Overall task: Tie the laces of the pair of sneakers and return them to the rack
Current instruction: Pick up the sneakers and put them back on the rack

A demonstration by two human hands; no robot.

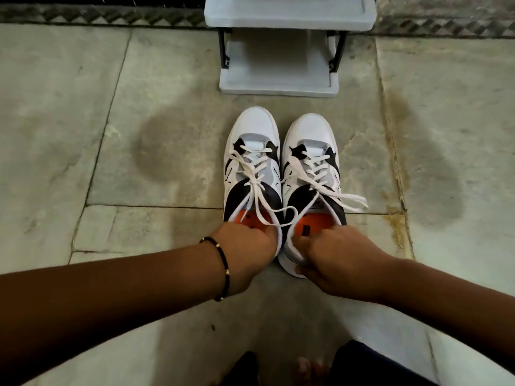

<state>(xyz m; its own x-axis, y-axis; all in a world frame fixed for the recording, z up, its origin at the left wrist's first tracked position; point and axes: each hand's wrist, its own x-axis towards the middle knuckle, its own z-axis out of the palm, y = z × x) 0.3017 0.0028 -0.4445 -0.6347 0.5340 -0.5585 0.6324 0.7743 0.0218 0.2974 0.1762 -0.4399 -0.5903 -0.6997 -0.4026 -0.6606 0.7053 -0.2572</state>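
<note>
Two white, grey and black sneakers with orange insoles stand side by side on the stone floor, toes pointing away from me. The left sneaker [252, 140] has loose white laces [260, 201] trailing over its opening. Untied laces [345, 200] of the right sneaker [310, 146] spill to the right. My left hand [245, 246] grips the heel collar of the left sneaker. My right hand [331, 254] grips the heel of the right sneaker, thumb outside on the sole. A grey shoe rack [278, 79] with black legs stands just beyond the toes.
The floor is pale stone slabs [111, 162] with dark damp patches. A patterned metal strip [111, 15] runs along the far edge behind the rack. My knees in dark clothing and bare toes [309, 369] show at the bottom.
</note>
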